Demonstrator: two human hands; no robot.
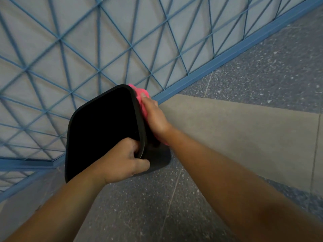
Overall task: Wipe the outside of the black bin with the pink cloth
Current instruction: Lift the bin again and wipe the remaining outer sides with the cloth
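Now, bin: the black bin (101, 130) is between my hands, by the blue fence (97, 49).
Left hand (125, 159): squeezes the near rim.
Right hand (153, 116): presses the pink cloth (139, 95) flat on the right wall.
Wipe way: along that wall, toward me.

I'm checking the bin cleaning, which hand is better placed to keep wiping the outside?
The right hand: it presses the pink cloth against the outer wall of the black bin. The left hand grips the rim, steadying it.
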